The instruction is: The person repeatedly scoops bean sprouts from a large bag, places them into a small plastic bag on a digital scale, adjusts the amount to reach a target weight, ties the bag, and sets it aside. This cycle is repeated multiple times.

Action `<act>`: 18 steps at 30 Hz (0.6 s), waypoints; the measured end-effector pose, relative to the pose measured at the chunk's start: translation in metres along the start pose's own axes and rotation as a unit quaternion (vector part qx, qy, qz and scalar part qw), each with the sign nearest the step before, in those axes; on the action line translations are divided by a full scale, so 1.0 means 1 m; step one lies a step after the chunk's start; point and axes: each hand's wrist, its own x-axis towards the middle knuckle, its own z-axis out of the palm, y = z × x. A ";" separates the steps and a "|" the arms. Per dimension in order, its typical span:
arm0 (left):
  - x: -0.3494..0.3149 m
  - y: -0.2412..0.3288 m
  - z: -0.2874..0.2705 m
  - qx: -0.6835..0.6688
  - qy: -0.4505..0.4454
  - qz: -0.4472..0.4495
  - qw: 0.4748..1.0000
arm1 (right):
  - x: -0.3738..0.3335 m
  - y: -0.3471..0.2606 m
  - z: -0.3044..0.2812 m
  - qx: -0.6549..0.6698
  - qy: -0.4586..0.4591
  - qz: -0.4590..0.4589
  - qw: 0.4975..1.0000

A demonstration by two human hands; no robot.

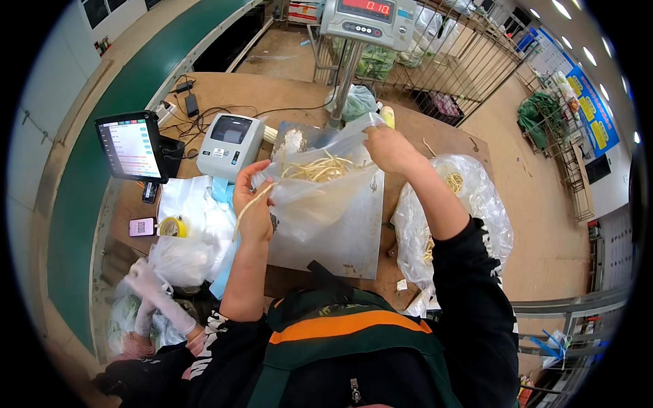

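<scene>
Ceiling lamps [561, 9] at upper right are glowing white; the scene is reading fairly bright. Clear plastic bag [486, 211] at right is showing glints. Green strip [71, 272] is curving under fisheye distortion; corners are going black.

On my remote feed I record one thin, translucent white plastic bag [306, 204], mouth gaping upward, over a flat grey metal plate [357, 248]. Inside, I note loosely tangled, slender pale-yellow stalks [320, 168]. One long, curved stalk [243, 213] slants outside its left edge.
</scene>
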 end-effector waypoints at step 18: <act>-0.038 -0.035 0.002 0.394 -0.137 0.128 0.900 | -0.164 -0.053 0.159 0.463 0.182 0.148 0.855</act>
